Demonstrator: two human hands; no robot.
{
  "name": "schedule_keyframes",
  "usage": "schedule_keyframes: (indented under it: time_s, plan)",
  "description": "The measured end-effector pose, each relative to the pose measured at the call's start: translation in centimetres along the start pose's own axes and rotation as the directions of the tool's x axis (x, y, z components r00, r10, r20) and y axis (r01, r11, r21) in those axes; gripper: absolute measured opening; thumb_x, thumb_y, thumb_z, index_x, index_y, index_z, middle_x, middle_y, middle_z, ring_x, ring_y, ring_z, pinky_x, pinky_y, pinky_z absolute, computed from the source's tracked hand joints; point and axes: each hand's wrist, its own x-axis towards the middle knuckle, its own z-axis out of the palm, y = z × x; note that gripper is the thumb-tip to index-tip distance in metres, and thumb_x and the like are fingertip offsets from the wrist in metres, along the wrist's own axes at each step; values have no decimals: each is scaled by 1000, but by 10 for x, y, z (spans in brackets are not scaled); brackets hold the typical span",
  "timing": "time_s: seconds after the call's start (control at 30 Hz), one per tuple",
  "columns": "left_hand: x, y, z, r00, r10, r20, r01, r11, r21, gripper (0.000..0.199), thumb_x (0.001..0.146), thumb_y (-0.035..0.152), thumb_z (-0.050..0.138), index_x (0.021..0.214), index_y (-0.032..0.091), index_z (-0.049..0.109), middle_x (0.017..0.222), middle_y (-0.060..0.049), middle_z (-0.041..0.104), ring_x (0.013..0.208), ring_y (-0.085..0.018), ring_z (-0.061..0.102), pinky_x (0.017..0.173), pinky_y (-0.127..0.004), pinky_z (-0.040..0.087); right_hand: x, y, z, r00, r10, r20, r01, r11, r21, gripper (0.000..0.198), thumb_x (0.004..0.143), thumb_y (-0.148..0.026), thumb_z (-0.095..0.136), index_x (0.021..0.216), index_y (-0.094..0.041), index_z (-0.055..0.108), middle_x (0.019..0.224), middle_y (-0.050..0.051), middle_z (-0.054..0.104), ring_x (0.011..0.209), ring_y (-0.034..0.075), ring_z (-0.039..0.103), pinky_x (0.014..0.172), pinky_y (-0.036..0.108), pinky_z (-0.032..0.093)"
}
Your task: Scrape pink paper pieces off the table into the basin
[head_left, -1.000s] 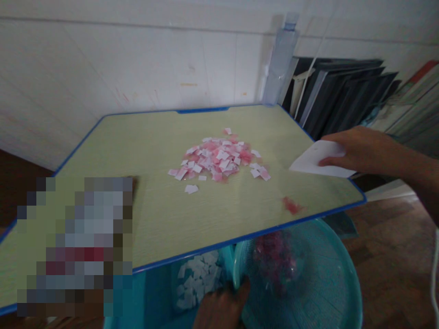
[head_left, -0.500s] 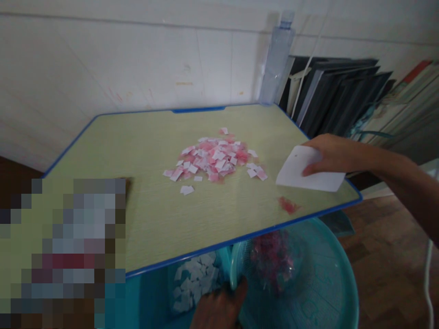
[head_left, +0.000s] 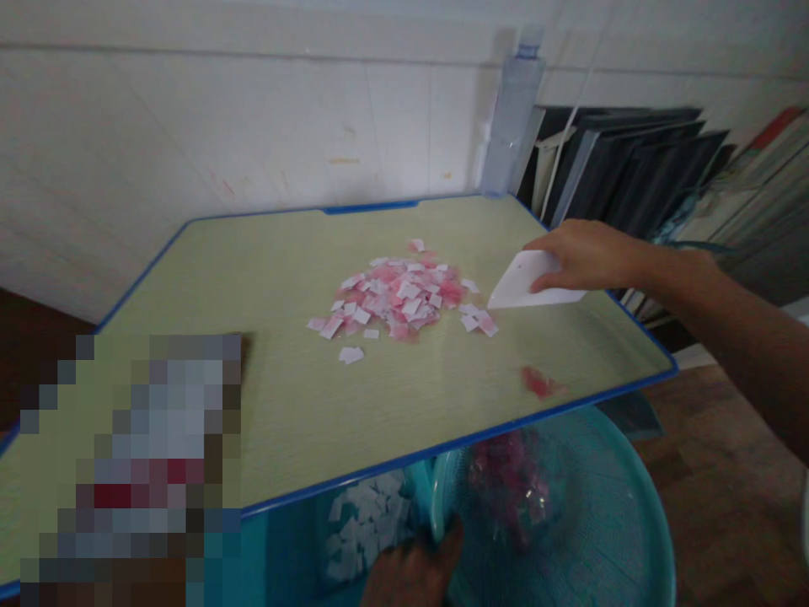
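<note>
My right hand [head_left: 597, 253] pinches a white flat scraper [head_left: 527, 278], its lower edge close to the board just right of a pile of white paper squares and pink petal-like pieces [head_left: 404, 291]. The pile lies mid-board on a pale green tabletop [head_left: 284, 405] with a blue rim. Below the front edge, my left hand [head_left: 410, 573] is closed at the rim of a teal basket [head_left: 632, 497]; the fingertips are partly hidden. Inside that basket sits a clear bag of pink-red pieces [head_left: 515, 489]. A small red clump [head_left: 538, 382] rests near the board's front right.
A teal bin holds white paper pieces [head_left: 366, 523] under the board's front edge. At the back right corner stands a clear plastic bottle [head_left: 511, 118]. Dark flat panels [head_left: 638, 169] lean against the wall. A pixelated patch covers the lower left.
My right hand has moved the scraper left and away from me, closer to the pile. The left hand stays at the basket rim. The view has shifted slightly.
</note>
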Motion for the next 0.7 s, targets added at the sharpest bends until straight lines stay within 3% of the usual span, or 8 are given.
schedule_keyframes:
  time_s: [0.23, 0.5, 0.7]
  plan:
    - [-1, 2, -5, 1000, -9, 15, 9, 1000, -2, 76, 66, 3, 46, 140, 20, 40, 111, -18, 64, 97, -34, 62, 81, -46, 49, -36, -8, -10, 974, -178, 140, 152, 972, 179, 16, 76, -36, 57, 78, -23, 65, 65, 2, 66, 67, 21, 62, 57, 29, 37]
    - [1, 1, -3, 1000, -12, 16, 12, 999, 33, 75, 68, 4, 46, 141, 21, 38, 112, -17, 64, 97, -34, 62, 81, -45, 50, -26, 15, -3, 998, -37, 53, 25, 979, 203, 25, 74, -40, 59, 86, -20, 67, 76, 6, 69, 70, 22, 62, 57, 29, 40]
    - [0, 1, -2, 1000, -10, 11, 9, 999, 41, 72, 71, 4, 48, 140, 20, 39, 110, -18, 64, 96, -34, 62, 79, -45, 50, -16, -3, -3, 998, -49, 50, 41, 989, 140, 23, 74, -37, 59, 87, -21, 68, 72, 3, 67, 71, 20, 61, 58, 27, 36]
